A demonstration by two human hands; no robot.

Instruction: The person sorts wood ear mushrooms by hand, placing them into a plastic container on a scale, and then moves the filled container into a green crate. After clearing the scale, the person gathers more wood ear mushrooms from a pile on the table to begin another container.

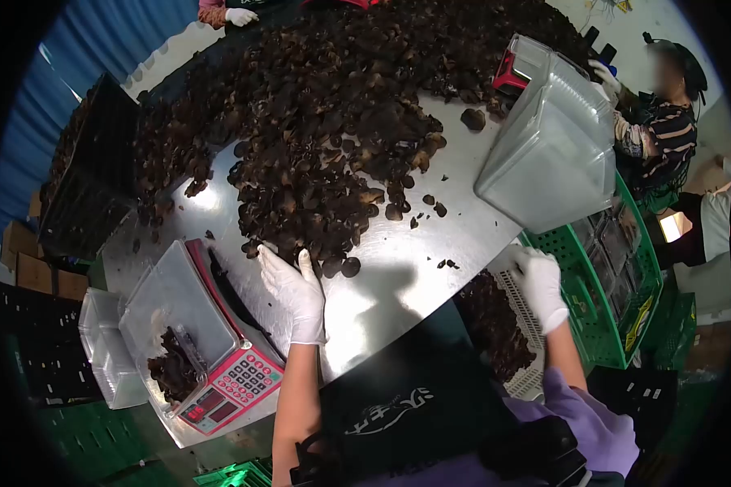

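The dried mushrooms [325, 122] heaped on the tabletop [414, 268] appear light and brittle, best scooped loosely at the heap's edge, where the left hand [295, 294] lies open; the right hand [540, 286] shows no clear grip.

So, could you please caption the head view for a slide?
Left hand at dark mushroom pile beside scale; right hand near green crate.

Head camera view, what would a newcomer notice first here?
A huge heap of dark fungus covers most of the shiny metal table. The left hand, in a white glove, rests at the heap's near edge, and beside it a clear tub with a few pieces sits on a red scale.
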